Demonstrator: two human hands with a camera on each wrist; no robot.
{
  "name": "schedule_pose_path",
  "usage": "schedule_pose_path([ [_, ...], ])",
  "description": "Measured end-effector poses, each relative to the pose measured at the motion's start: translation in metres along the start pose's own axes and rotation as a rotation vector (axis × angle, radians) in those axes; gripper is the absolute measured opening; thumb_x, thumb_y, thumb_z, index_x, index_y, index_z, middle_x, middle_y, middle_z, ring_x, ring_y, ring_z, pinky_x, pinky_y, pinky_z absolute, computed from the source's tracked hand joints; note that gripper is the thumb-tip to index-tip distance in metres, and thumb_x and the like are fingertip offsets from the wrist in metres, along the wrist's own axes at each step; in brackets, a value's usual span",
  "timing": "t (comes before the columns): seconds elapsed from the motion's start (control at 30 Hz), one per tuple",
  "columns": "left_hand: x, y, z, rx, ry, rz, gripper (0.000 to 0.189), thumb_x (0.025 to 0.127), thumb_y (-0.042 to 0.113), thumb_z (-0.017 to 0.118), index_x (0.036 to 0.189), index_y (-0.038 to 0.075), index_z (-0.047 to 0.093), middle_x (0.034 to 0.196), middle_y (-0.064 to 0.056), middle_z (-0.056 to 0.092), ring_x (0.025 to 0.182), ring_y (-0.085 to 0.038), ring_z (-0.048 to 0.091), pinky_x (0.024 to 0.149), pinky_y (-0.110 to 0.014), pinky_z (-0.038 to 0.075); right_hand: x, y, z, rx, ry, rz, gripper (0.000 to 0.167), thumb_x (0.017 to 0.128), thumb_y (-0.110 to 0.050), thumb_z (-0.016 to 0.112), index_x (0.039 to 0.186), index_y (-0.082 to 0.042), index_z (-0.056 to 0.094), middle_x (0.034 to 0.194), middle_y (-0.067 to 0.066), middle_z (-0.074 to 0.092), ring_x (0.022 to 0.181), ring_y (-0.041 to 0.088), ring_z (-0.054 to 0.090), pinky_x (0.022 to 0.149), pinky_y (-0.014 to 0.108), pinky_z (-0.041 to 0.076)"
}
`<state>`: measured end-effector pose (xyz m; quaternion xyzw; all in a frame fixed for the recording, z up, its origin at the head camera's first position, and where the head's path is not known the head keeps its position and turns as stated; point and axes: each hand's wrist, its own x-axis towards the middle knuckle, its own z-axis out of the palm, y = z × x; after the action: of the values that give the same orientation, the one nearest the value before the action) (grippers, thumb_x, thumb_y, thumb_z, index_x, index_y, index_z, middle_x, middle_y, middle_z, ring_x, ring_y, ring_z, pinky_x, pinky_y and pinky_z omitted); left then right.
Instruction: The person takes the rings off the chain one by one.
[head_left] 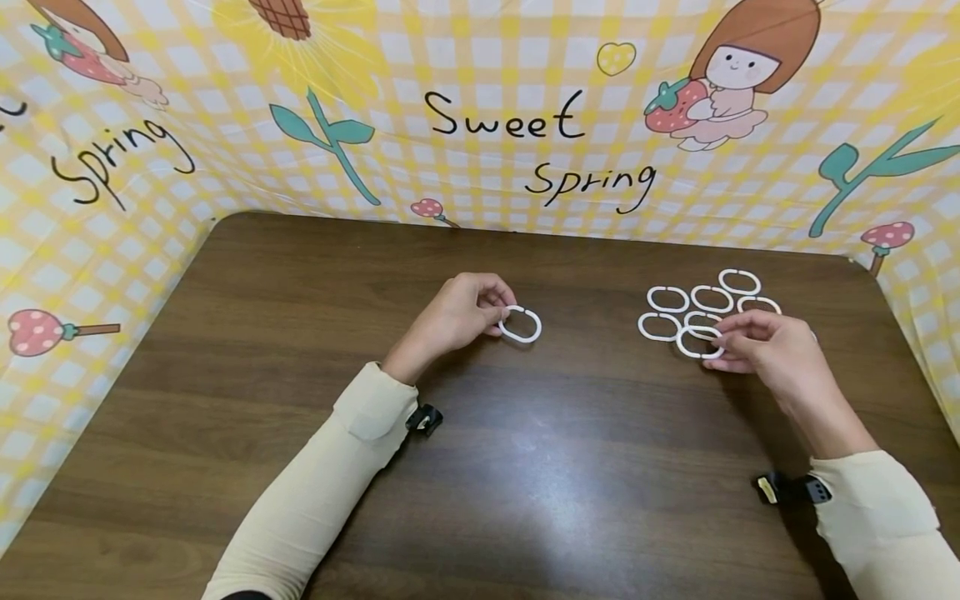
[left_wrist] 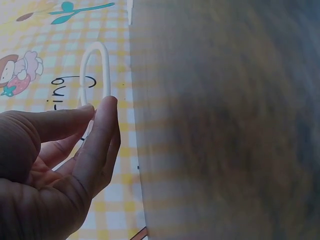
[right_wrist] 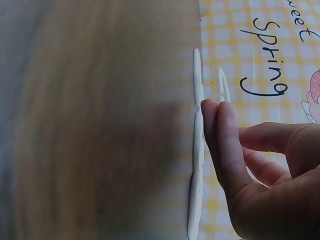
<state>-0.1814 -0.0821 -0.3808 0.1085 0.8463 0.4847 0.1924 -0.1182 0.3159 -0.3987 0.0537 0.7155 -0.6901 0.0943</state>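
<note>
Between thumb and fingertips, my left hand (head_left: 463, 312) pinches a white oval plastic link (head_left: 521, 341) with a small gap in its rim. In the left wrist view that link (left_wrist: 106, 67) stands upright, seen at a slant, its lower end hidden by the fingers. My right hand (head_left: 780, 350) pinches another white link (head_left: 699, 356) by its right end, held above the tabletop. It appears nearly edge-on in the right wrist view, where the link (right_wrist: 223, 85) rises from behind the fingertips. Several more white links (head_left: 667, 312) lie close together just beyond the right hand, one partly covered by it.
The brown wooden table (head_left: 337, 292) carries the links toward its far right. A yellow checked cloth (head_left: 480, 50) with printed figures and lettering hangs along the back and both sides. Small black cameras (head_left: 425, 420) sit at both wrists.
</note>
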Motion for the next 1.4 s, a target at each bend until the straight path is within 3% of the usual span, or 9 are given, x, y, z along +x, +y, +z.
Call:
schedule_pose_path([
  [0.13,0.0,0.0,-0.001,-0.002,-0.002,-0.001,0.009,0.1,-0.001,0.064,0.106,-0.004,0.071,0.096,-0.015,0.068,0.078,-0.017,0.068,0.077,-0.035,0.064,-0.001,0.0,-0.002,-0.025,0.004,0.028,0.024,0.098,0.013,0.056,0.092,-0.004,0.072,0.082,0.001,0.071,0.068,0.014,0.077,0.067,0.028,0.063],
  [0.23,0.0,0.0,-0.001,0.0,-0.003,-0.004,0.009,0.1,-0.001,0.064,0.107,-0.004,0.071,0.096,-0.016,0.068,0.078,-0.017,0.068,0.076,-0.034,0.064,0.0,-0.001,-0.001,-0.134,0.027,0.051,0.022,0.098,0.011,0.056,0.093,-0.004,0.071,0.081,-0.003,0.071,0.067,0.012,0.076,0.067,0.028,0.063],
  [0.37,-0.001,0.0,-0.001,-0.004,-0.005,-0.013,0.01,0.1,-0.001,0.063,0.107,-0.004,0.071,0.095,-0.013,0.067,0.078,-0.016,0.067,0.075,-0.032,0.064,0.001,-0.002,0.002,-0.315,0.054,0.071,0.01,0.1,0.007,0.057,0.102,0.006,0.066,0.08,-0.008,0.068,0.066,0.008,0.075,0.068,0.027,0.063],
  [0.47,-0.001,0.0,0.0,-0.01,-0.005,-0.018,0.01,0.1,-0.001,0.063,0.106,-0.004,0.071,0.093,-0.011,0.065,0.077,-0.016,0.066,0.076,-0.033,0.064,0.002,-0.001,0.004,-0.384,0.059,0.079,0.014,0.101,0.006,0.056,0.11,0.016,0.06,0.079,-0.008,0.067,0.065,0.006,0.074,0.068,0.026,0.063],
  [0.77,0.0,0.001,0.004,0.0,-0.013,-0.022,0.012,0.099,-0.002,0.06,0.105,-0.003,0.071,0.09,-0.01,0.064,0.077,-0.017,0.065,0.076,-0.033,0.064,0.003,0.0,0.007,-0.459,0.058,0.079,0.024,0.101,0.008,0.052,0.119,0.024,0.055,0.082,-0.003,0.063,0.062,0.003,0.071,0.066,0.024,0.062],
  [1.4,0.008,0.017,0.026,-0.008,-0.049,-0.038,0.012,0.1,-0.002,0.06,0.105,-0.003,0.071,0.088,-0.009,0.064,0.071,-0.016,0.064,0.073,-0.033,0.063,0.001,-0.001,0.008,-0.51,0.051,0.085,0.025,0.1,0.008,0.052,0.118,0.024,0.055,0.081,-0.002,0.065,0.061,0.002,0.07,0.064,0.024,0.062],
])
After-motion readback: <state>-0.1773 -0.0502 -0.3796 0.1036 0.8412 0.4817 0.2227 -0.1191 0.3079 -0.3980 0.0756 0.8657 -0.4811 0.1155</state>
